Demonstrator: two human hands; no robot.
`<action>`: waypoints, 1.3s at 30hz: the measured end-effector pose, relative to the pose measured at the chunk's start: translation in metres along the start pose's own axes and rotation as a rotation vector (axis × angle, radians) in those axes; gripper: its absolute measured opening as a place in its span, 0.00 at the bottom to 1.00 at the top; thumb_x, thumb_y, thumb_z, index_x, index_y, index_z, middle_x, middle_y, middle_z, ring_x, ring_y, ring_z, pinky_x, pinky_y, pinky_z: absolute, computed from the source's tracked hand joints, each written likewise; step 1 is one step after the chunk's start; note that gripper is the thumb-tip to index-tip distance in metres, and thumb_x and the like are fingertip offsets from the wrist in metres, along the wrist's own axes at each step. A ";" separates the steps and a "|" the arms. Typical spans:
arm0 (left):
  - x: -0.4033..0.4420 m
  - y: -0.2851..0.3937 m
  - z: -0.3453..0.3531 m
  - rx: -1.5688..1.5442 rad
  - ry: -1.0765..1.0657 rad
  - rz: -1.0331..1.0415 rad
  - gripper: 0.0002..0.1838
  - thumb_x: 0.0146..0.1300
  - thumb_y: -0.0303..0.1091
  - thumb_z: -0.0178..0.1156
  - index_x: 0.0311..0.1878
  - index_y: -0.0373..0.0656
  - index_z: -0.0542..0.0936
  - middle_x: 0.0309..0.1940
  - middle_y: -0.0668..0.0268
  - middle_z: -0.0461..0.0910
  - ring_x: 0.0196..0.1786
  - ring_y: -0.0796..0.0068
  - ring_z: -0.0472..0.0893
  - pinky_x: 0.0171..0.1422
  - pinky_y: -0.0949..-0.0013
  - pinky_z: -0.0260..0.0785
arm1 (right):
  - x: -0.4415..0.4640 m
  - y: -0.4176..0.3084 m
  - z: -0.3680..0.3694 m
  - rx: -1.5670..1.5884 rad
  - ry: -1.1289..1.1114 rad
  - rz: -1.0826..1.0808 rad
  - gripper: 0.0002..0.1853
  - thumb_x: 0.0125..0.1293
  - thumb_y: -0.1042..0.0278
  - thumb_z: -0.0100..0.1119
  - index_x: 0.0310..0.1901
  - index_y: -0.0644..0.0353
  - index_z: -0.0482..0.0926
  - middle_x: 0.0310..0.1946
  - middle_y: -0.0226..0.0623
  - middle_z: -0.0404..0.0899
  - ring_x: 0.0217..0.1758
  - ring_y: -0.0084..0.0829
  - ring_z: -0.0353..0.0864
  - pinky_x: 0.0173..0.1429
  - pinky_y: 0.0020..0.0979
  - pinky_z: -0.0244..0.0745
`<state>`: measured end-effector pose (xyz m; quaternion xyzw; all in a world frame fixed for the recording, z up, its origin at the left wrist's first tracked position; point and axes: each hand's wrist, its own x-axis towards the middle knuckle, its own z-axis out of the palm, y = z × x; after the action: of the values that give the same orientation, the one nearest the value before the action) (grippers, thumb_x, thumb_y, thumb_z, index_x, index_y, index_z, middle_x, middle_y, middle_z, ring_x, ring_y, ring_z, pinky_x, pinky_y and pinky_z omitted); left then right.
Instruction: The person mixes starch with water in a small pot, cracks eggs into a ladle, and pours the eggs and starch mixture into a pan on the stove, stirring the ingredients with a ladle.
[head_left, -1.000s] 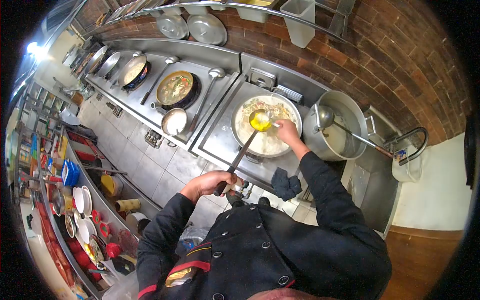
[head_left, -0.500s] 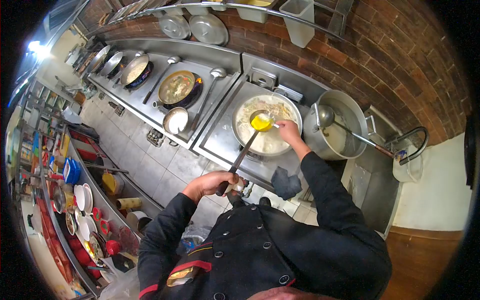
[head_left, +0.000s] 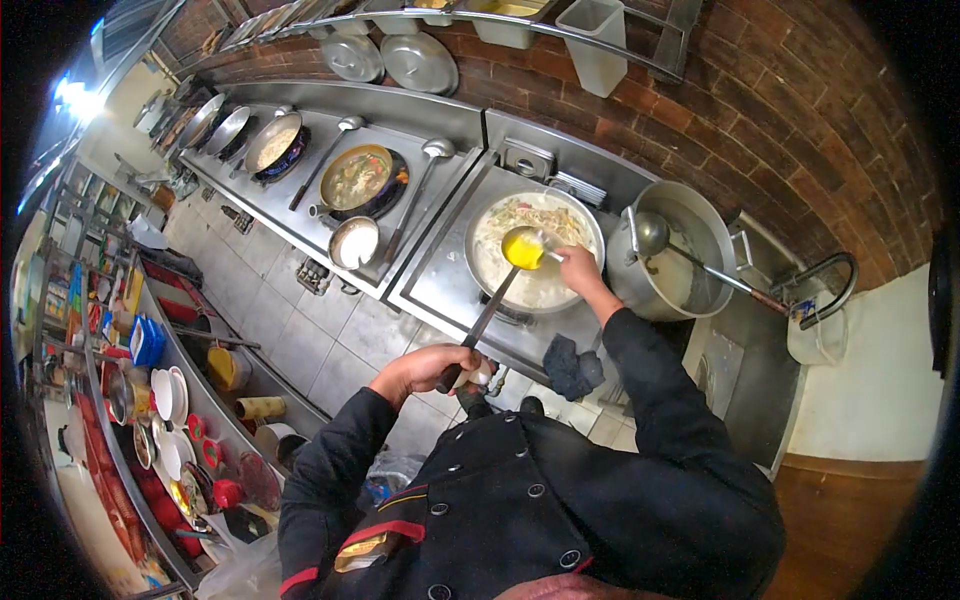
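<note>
My left hand (head_left: 425, 368) is closed around the dark handle of a long ladle (head_left: 490, 312). Something pale and rounded shows beside that hand's fingers; I cannot tell what it is. The ladle's bowl holds bright yellow liquid (head_left: 524, 254) and sits above a wide pan (head_left: 470, 235) of creamy, chunky food. Closed at the bowl's right side, my right hand (head_left: 580, 270) grips a small metal utensil (head_left: 548, 247) whose end reaches into the ladle. The utensil's exact kind is blurred.
Right of the pan stands a tall pot (head_left: 632, 270) with another ladle (head_left: 655, 234) across it. A dark cloth (head_left: 573, 368) lies at the stove's front edge. Leftward are a wok of soup (head_left: 357, 178), a small pot (head_left: 353, 243) and more pans. A shelf counter with dishes (head_left: 170, 395) runs behind left.
The small utensil and my right hand have shifted slightly at the ladle's bowl, and the yellow liquid has moved within it. My left hand keeps its hold on the handle.
</note>
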<state>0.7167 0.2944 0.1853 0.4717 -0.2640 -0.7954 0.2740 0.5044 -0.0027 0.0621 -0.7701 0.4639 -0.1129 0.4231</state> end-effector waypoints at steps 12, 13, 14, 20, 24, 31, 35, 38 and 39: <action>0.010 0.006 0.001 0.147 0.138 -0.086 0.23 0.64 0.41 0.51 0.52 0.31 0.81 0.43 0.58 0.85 0.35 0.74 0.84 0.27 0.75 0.71 | -0.026 -0.025 -0.003 -0.230 0.276 -0.234 0.20 0.59 0.81 0.54 0.52 0.62 0.83 0.46 0.51 0.77 0.51 0.51 0.79 0.57 0.43 0.75; 0.011 0.009 0.003 0.151 0.139 -0.088 0.23 0.64 0.41 0.51 0.52 0.31 0.81 0.43 0.58 0.85 0.35 0.74 0.84 0.27 0.75 0.71 | -0.025 -0.025 -0.005 -0.239 0.293 -0.245 0.19 0.59 0.81 0.54 0.53 0.62 0.83 0.46 0.51 0.77 0.51 0.52 0.79 0.57 0.43 0.75; 0.008 0.019 0.014 0.105 0.174 -0.070 0.19 0.64 0.40 0.52 0.46 0.34 0.82 0.36 0.59 0.84 0.31 0.73 0.83 0.27 0.74 0.70 | -0.022 -0.023 -0.008 -0.247 0.312 -0.256 0.19 0.59 0.80 0.54 0.53 0.63 0.83 0.46 0.51 0.77 0.51 0.52 0.79 0.57 0.44 0.75; 0.032 0.037 0.009 0.079 0.111 -0.011 0.19 0.63 0.38 0.51 0.45 0.32 0.81 0.37 0.58 0.85 0.33 0.71 0.84 0.25 0.73 0.69 | -0.030 -0.031 -0.030 -0.133 0.513 -0.265 0.19 0.60 0.81 0.53 0.53 0.61 0.83 0.46 0.51 0.77 0.51 0.52 0.79 0.57 0.44 0.75; 0.053 0.059 0.014 0.057 0.189 -0.021 0.15 0.64 0.39 0.53 0.43 0.37 0.81 0.36 0.60 0.85 0.32 0.70 0.86 0.23 0.72 0.70 | -0.030 -0.019 -0.037 -0.096 0.563 -0.273 0.20 0.60 0.82 0.52 0.53 0.61 0.83 0.46 0.51 0.77 0.50 0.52 0.79 0.57 0.43 0.74; 0.055 0.083 0.024 0.074 0.391 -0.041 0.12 0.64 0.43 0.58 0.36 0.44 0.79 0.29 0.65 0.82 0.29 0.71 0.84 0.25 0.71 0.71 | -0.049 -0.014 -0.048 -0.045 0.609 -0.271 0.21 0.59 0.83 0.52 0.54 0.60 0.82 0.44 0.49 0.77 0.50 0.52 0.77 0.55 0.44 0.73; 0.029 0.076 0.023 0.280 0.404 -0.047 0.13 0.65 0.43 0.58 0.39 0.43 0.81 0.33 0.63 0.84 0.33 0.71 0.86 0.27 0.72 0.71 | -0.062 -0.010 -0.053 -0.026 0.585 -0.255 0.21 0.60 0.83 0.52 0.54 0.61 0.82 0.45 0.49 0.76 0.51 0.53 0.77 0.55 0.45 0.73; 0.010 0.074 0.044 0.349 0.498 -0.180 0.13 0.65 0.43 0.59 0.38 0.41 0.81 0.34 0.62 0.84 0.33 0.72 0.86 0.29 0.72 0.73 | -0.068 -0.007 -0.053 -0.041 0.608 -0.311 0.21 0.60 0.84 0.52 0.55 0.61 0.80 0.47 0.50 0.76 0.52 0.53 0.76 0.56 0.45 0.72; 0.008 0.064 0.037 0.384 0.444 -0.146 0.14 0.65 0.43 0.59 0.39 0.40 0.82 0.32 0.63 0.84 0.33 0.73 0.86 0.30 0.72 0.74 | -0.070 -0.008 -0.053 -0.035 0.602 -0.313 0.21 0.60 0.84 0.52 0.55 0.61 0.80 0.47 0.50 0.76 0.52 0.53 0.76 0.56 0.45 0.72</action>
<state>0.6920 0.2492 0.2389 0.6950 -0.3087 -0.6260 0.1730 0.4411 0.0264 0.1159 -0.7713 0.4460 -0.3907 0.2313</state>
